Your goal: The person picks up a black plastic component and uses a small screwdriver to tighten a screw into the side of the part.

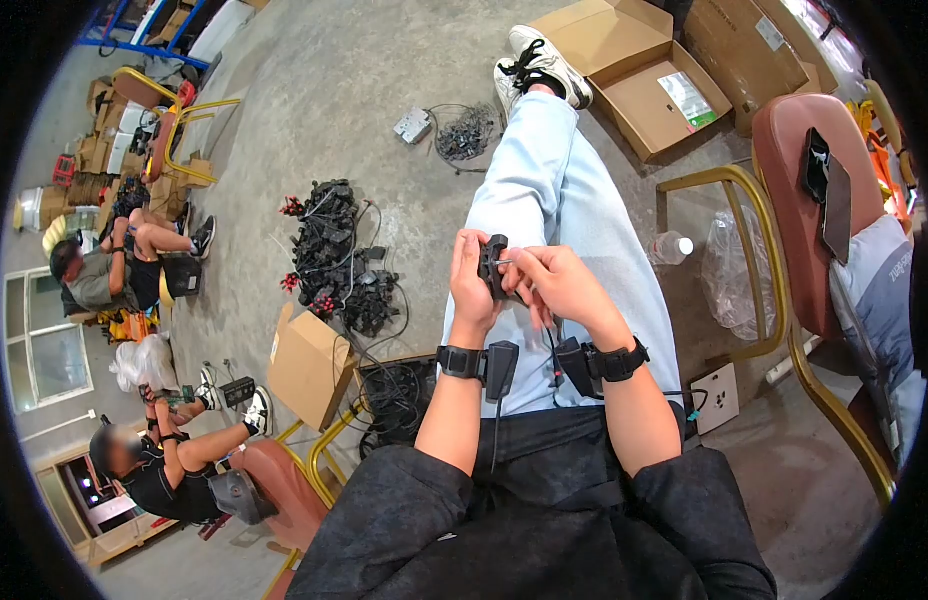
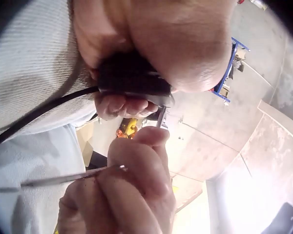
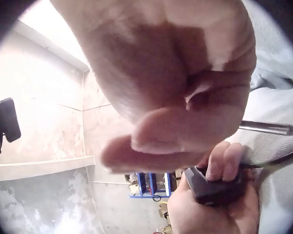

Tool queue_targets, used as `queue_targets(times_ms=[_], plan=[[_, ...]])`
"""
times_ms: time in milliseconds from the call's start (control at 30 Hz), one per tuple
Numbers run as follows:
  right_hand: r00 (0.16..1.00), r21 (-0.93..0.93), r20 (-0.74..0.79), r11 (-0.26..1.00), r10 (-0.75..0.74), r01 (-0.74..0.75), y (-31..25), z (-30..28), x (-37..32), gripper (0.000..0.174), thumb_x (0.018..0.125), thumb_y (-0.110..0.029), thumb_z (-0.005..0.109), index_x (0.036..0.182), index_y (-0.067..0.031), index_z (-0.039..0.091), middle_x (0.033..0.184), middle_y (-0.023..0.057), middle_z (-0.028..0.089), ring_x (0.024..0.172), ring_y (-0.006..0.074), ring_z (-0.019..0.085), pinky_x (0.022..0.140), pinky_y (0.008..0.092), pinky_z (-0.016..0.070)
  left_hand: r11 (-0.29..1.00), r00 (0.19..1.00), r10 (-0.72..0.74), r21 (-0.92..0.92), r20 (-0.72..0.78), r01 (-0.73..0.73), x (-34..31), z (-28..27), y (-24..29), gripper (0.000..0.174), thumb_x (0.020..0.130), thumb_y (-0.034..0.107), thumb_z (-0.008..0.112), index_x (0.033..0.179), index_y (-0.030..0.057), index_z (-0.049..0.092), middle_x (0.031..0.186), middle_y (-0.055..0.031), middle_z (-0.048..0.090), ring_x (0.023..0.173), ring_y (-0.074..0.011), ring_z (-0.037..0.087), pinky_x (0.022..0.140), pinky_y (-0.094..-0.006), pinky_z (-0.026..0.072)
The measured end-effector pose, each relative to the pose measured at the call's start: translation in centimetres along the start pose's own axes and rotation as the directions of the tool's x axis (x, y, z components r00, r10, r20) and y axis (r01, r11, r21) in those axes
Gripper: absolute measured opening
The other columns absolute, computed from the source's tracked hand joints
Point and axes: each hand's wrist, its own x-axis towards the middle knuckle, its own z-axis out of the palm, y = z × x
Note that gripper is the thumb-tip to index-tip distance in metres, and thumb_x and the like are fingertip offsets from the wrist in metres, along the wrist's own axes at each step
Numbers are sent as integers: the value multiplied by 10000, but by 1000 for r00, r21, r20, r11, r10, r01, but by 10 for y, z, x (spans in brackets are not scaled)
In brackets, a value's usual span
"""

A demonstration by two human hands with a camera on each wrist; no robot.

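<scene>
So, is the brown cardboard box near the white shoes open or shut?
Open: the brown cardboard box has its flaps spread outward, and a flat clear packet lies inside it.

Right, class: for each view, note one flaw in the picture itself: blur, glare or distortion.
Head view: fisheye bending, black ring round the edge; left hand, right hand and plug sharp. Left wrist view: metal tool blurred, floor washed out by glare. Right wrist view: right hand close, soft and shadowed.

Black sleeves (image 1: 384, 500), perhaps pale denim trousers (image 1: 554, 200)
</scene>
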Motion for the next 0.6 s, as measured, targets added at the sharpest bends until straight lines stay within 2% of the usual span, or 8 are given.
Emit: queue_targets(times_ms=[33, 100, 233, 300, 333, 400, 467, 600], plan=[[1000, 0, 0, 1000, 0, 0, 6, 1, 3, 381, 957, -231, 449, 734, 55, 566, 504, 54, 505, 364, 134, 516, 341, 257, 386, 1000, 1000, -18, -6, 12, 18, 0, -2, 0, 232, 988, 309, 325, 928, 104, 413, 658, -41, 470, 503, -118, 454, 432, -240, 382], [883, -244, -49, 863, -467, 443, 17, 5, 11, 359, 939, -219, 477, 732, 53, 586, 538, 56, 543, 448, 119, 541, 431, 257, 425, 999, 999, -36, -12, 26, 36, 0, -2, 0, 228, 987, 310, 324, 929, 108, 410, 652, -40, 463, 480, -122, 440, 416, -247, 369], [874, -204, -84, 866, -479, 456, 15, 5, 11, 343, 930, -202, 480, 734, 54, 597, 553, 54, 557, 494, 105, 533, 483, 256, 432, 997, 999, -48, -62, -11, 48, 0, 1, 3, 219, 984, 310, 327, 927, 113, 406, 641, -40, 447, 453, -129, 418, 400, -254, 351], [968, -67, -52, 968, -247, 243, 8, 0, 8, 354, 929, -211, 479, 729, 56, 597, 533, 43, 523, 447, 100, 503, 436, 251, 418, 993, 998, -59, -100, -14, 57, 0, 1, 2, 218, 983, 309, 329, 928, 112, 406, 639, -40, 444, 456, -129, 419, 400, -254, 353], [968, -67, -52, 968, -247, 244, 7, -1, 7, 354, 929, -211, 479, 729, 56, 597, 533, 43, 523, 447, 100, 503, 436, 251, 418, 993, 999, -46, -108, 4, 46, 1, 1, 2, 219, 984, 305, 330, 929, 109, 411, 642, -41, 448, 465, -126, 428, 406, -250, 359], [997, 79, 21, 994, -75, 73, 7, -1, 5, 373, 930, -230, 483, 720, 58, 592, 503, 21, 477, 382, 97, 458, 368, 249, 383, 993, 999, -34, -116, 22, 36, 1, 1, 2, 220, 984, 301, 331, 929, 106, 416, 645, -41, 451, 473, -123, 436, 413, -247, 365], [999, 69, 14, 997, -35, 34, 0, 2, 0, 380, 930, -237, 482, 719, 59, 591, 494, 14, 462, 355, 100, 438, 341, 249, 363, 999, 998, -18, -43, -53, 16, 1, 4, 2, 225, 987, 294, 329, 928, 100, 427, 655, -40, 464, 496, -116, 457, 430, -235, 379], [1000, 53, 2, 998, 21, -21, -2, 1, 0, 386, 932, -246, 481, 722, 60, 587, 468, 14, 443, 307, 108, 409, 303, 250, 330, 1000, 1000, -1, -10, -13, 1, 0, 2, 0, 234, 990, 291, 320, 926, 98, 435, 652, -39, 471, 512, -111, 471, 445, -225, 388]])
